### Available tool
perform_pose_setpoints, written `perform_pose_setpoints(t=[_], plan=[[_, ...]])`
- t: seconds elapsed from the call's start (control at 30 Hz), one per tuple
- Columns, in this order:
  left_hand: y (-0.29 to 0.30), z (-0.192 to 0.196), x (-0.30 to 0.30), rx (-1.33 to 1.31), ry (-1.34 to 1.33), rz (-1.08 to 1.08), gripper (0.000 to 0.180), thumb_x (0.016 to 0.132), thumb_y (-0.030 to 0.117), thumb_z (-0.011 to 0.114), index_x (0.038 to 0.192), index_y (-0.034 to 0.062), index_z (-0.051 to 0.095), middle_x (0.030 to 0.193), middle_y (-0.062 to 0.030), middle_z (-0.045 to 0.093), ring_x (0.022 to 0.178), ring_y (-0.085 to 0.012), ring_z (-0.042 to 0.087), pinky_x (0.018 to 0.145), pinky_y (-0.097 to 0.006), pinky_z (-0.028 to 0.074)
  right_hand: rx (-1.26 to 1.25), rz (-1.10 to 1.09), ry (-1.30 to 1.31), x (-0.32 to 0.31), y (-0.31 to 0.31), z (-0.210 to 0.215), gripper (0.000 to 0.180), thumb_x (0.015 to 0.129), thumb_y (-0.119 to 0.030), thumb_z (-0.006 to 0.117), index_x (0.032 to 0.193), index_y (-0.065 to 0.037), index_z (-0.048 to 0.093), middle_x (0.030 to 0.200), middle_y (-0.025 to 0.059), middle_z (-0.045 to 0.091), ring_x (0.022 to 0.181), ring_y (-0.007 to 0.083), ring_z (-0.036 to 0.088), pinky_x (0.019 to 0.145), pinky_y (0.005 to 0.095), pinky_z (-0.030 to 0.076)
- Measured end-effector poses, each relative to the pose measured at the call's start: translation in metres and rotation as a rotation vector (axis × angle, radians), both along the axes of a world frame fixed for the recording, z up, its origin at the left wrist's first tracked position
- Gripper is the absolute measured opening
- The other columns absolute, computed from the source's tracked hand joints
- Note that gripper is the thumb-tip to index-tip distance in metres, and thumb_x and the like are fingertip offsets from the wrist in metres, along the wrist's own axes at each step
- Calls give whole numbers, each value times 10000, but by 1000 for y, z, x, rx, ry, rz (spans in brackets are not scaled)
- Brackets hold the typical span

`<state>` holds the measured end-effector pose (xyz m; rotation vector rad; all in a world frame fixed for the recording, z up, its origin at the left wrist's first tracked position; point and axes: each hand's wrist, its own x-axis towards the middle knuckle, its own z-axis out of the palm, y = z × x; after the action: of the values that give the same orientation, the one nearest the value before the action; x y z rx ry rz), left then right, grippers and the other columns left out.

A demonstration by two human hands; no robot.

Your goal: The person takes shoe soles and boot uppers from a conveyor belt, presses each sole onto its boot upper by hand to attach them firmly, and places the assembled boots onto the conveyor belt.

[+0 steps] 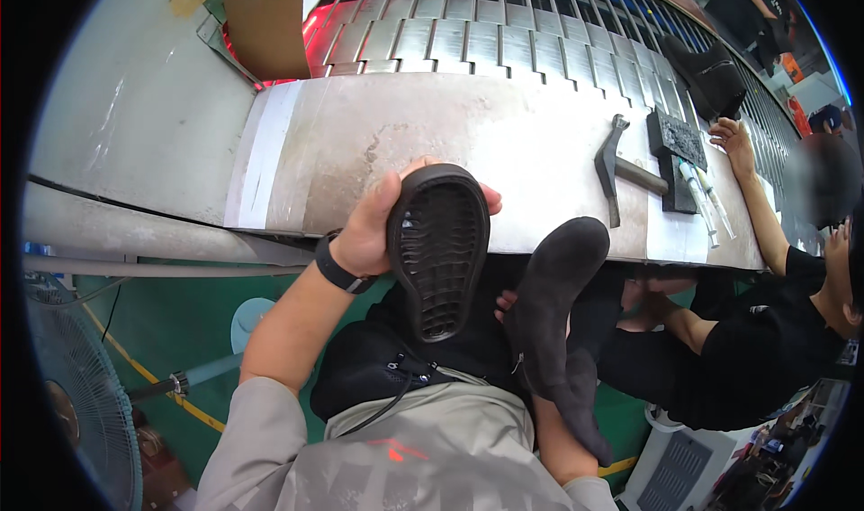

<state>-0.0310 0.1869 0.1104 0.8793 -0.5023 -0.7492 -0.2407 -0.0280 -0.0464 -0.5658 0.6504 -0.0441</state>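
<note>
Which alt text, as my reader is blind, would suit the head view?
The left hand holds a black shoe sole, gridded face toward the camera; the right hand, mostly hidden, holds a dark grey boot. On the worktop lie a hammer, black blocks and two syringes, beside a slatted metal conveyor, with a co-worker at right.
</note>
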Motion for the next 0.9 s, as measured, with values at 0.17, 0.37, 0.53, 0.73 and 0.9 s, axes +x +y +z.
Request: perform_pose_setpoints(t=[0.17, 0.37, 0.53, 0.73, 0.9], plan=[[1, -12, 10, -91, -106, -18, 956, 991, 865, 249, 1265, 3, 560, 1371, -291, 620, 1266, -346, 631, 1060, -491, 553, 238, 46, -72, 0, -11, 5, 645, 1102, -465, 371, 1367, 87, 571, 1197, 346, 701, 1059, 485, 720, 886, 572, 620], [-1, -12, 17, -200, -28, -16, 1007, 996, 859, 246, 1464, -6, 468, 1425, -307, 597, 1339, -374, 600, 1116, -514, 523, 365, 176, -154, -19, -25, -39, 793, 1080, -544, 301, 1252, 161, 622, 1185, 370, 694, 1036, 506, 717, 902, 613, 600], [20, 14, 8, -152, -136, 30, 1224, 918, 863, 539, 1639, -86, 260, 1601, -315, 454, 1457, -375, 524, 1215, -511, 440, 267, 377, -200, -38, -1, -28, 939, 1028, -676, 286, 1317, 166, 585, 1194, 386, 682, 1102, 516, 695, 933, 625, 586], [11, 43, -12, 90, -74, 4, 1644, 380, 674, 981, 1650, -76, 256, 1562, -224, 513, 1397, -291, 578, 1200, -437, 463, 336, 492, -78, 8, 64, 90, 737, 1107, -516, 350, 1519, 80, 483, 1442, 296, 605, 1292, 418, 634, 1111, 503, 532], [18, 50, -13, 110, -140, -46, 1688, 300, 678, 964, 1655, -65, 287, 1537, -230, 525, 1341, -279, 602, 1151, -428, 493, 140, 507, -174, 18, 71, 105, 678, 1124, -491, 357, 1599, -13, 428, 1532, 178, 574, 1369, 286, 596, 1183, 425, 475]])
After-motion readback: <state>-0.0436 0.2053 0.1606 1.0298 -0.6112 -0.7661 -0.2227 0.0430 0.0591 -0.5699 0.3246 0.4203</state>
